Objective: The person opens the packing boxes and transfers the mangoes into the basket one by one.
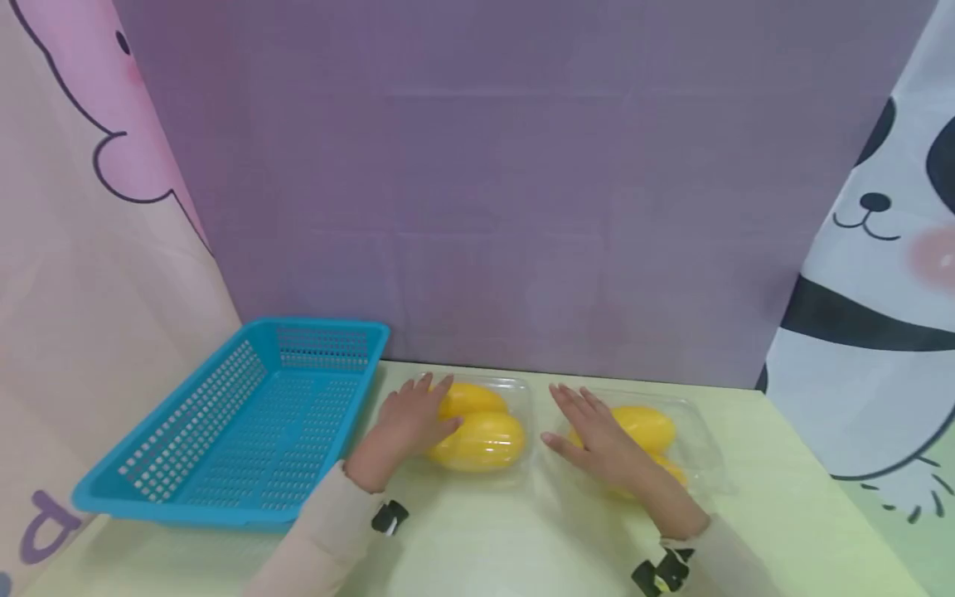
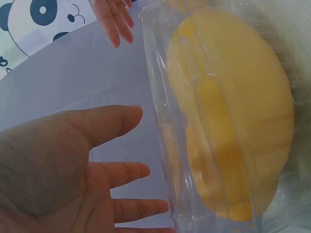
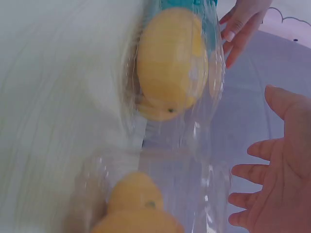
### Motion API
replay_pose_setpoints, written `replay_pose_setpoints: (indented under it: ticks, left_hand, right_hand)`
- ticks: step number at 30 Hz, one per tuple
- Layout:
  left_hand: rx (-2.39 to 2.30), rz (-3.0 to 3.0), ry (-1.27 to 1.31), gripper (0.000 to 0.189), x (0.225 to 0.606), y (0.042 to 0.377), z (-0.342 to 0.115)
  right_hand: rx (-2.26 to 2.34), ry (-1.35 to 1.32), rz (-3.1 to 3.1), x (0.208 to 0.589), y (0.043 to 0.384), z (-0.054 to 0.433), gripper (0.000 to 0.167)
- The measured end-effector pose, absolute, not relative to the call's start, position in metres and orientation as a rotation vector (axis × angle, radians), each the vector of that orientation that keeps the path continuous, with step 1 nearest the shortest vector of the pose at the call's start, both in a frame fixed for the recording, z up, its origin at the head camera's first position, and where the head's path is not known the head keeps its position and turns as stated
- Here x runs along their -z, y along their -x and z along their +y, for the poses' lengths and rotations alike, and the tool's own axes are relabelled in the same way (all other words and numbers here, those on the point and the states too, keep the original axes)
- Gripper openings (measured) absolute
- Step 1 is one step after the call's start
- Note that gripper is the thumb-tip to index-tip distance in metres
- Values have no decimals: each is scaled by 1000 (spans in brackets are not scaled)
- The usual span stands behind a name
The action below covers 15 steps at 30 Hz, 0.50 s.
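Note:
Two clear plastic boxes hold yellow oval fruits that look like mangoes, two in each. Over the left side of the left box is my left hand, its fingers spread and fairly straight, beside the mangoes. In the left wrist view this hand lies along the box's top face; contact is hard to tell. My right hand hovers at the right box, partly hiding its mangoes. From the right wrist, the hand shows fingers extended, with a small gap to the box.
A blue perforated basket stands at the left on the pale table, with nothing visible inside. Behind rises a purple-grey cloth wall. Printed cloths with a panda and a pink animal hang at the sides.

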State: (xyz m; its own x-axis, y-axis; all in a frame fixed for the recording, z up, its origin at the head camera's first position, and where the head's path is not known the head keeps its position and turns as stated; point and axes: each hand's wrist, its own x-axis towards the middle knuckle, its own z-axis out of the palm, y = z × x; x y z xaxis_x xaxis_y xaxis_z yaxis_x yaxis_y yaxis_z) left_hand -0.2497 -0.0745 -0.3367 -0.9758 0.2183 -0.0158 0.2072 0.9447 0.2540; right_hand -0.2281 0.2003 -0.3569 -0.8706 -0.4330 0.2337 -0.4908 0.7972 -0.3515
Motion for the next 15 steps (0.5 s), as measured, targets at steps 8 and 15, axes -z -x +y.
replay_pose_setpoints:
  ticks: [8, 15]
  left_hand:
    - [-438, 3029, -297, 69, 340, 246, -81]
    - [-431, 3005, -306, 69, 344, 247, -84]
  right_hand:
    - [-740, -742, -2841, 362, 225, 177, 75]
    - [-1087, -680, -2778, 364, 222, 160, 72]
